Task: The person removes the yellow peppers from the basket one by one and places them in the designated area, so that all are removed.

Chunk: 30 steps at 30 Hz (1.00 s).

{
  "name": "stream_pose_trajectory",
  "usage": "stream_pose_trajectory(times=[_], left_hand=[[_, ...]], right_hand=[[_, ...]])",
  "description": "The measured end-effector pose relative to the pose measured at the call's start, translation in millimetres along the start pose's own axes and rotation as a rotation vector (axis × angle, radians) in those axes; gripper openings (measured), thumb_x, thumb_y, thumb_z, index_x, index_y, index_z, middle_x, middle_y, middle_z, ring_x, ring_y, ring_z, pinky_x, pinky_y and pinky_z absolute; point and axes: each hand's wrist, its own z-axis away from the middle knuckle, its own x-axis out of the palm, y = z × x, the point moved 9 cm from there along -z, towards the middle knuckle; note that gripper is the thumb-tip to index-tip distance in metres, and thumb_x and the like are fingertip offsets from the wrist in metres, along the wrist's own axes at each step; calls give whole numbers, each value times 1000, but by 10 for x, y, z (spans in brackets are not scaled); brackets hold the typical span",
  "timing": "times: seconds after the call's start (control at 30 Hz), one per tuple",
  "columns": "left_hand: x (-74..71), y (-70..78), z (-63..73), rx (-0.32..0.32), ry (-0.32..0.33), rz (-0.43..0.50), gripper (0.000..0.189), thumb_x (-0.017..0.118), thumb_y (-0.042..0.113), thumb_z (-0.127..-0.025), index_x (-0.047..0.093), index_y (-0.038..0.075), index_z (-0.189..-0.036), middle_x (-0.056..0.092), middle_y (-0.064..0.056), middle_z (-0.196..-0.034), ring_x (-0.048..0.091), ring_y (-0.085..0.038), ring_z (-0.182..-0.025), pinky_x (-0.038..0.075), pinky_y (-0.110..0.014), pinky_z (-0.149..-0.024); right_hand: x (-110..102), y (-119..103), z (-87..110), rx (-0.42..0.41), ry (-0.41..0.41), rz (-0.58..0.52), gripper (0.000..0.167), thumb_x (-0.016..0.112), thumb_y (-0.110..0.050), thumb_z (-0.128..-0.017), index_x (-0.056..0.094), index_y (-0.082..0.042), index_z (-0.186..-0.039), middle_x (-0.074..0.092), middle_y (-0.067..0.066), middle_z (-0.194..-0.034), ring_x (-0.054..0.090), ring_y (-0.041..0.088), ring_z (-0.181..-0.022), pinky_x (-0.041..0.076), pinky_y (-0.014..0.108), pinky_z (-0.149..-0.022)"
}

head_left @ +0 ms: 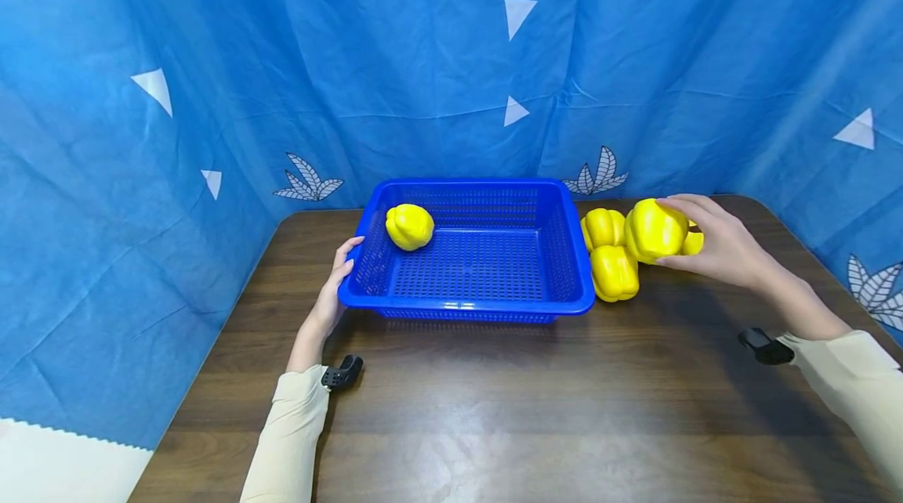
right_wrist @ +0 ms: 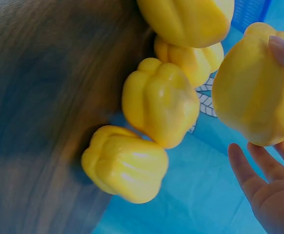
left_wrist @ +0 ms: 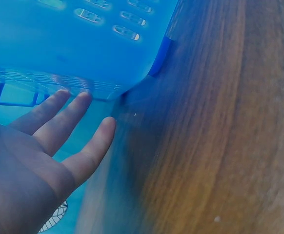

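My right hand holds a yellow bell pepper between thumb and fingers, raised over the table at the right. In the right wrist view the held pepper hangs clear of the other peppers. My left hand rests at the left rim of a blue plastic basket. In the left wrist view several fingers are extended, with some tips at the basket's outer wall; the thumb is hidden there. One yellow bell pepper lies in the basket's far left corner.
Right of the basket, several yellow bell peppers lie on the brown wooden table, among them a near pepper beside the basket's wall. Another pepper is partly hidden by my right hand. A blue patterned curtain hangs behind the table.
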Motion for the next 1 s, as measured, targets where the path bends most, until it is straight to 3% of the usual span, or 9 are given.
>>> stream_pose_trajectory(times=[0.07,0.2,0.3,0.4,0.47,0.6,0.7,1.0], left_hand=[[1,1,-6,-2,-1,7,50,20,37,-98,12,24,-146,4,-7,-154,15,-38,-139,20,-62,-110],[0,9,-16,-2,-4,13,49,19,37,-99,13,25,-146,4,-7,-154,15,-38,-138,20,-60,-110],[3,13,-19,2,-9,13,49,19,37,-98,13,25,-146,4,-7,-154,15,-38,-138,20,-60,-110],[-2,1,-16,1,-9,13,49,20,37,-98,13,25,-146,4,-7,-154,15,-38,-138,21,-60,-110],[-4,-5,-11,2,-10,11,50,19,37,-98,12,25,-146,3,-7,-154,15,-38,-138,21,-61,-110],[-8,6,-7,7,-5,15,50,19,37,-98,12,23,-146,4,-7,-154,16,-37,-137,22,-59,-109],[-5,21,-6,14,-4,19,50,19,36,-98,13,23,-146,5,-7,-153,17,-37,-136,22,-57,-109],[8,13,-6,11,-8,23,50,20,36,-98,13,23,-146,5,-8,-153,17,-38,-137,22,-59,-109]], right_hand=[[4,33,31,9,1,0,82,87,-14,-59,49,-4,-131,48,20,-131,46,32,-114,41,35,-82],[26,93,102,21,-6,0,83,86,-14,-60,48,-3,-132,46,21,-132,45,34,-115,44,38,-82],[41,137,147,22,-4,8,82,86,-13,-59,48,-2,-132,46,22,-132,45,35,-113,46,23,-80],[54,176,181,30,-4,9,81,86,-13,-59,49,-2,-130,46,22,-131,46,34,-111,32,1,-76],[64,200,202,41,-7,7,81,86,-13,-59,49,-2,-130,46,22,-131,46,34,-111,27,0,-75],[102,248,256,68,-34,2,81,86,-15,-60,48,-2,-130,45,22,-131,46,35,-110,30,4,-73],[144,276,295,77,-53,-7,82,87,-16,-60,47,-2,-131,45,22,-131,45,36,-110,26,-2,-73],[157,271,361,48,-30,-1,83,87,-13,-57,48,-1,-130,47,23,-129,45,33,-108,21,-8,-73]])
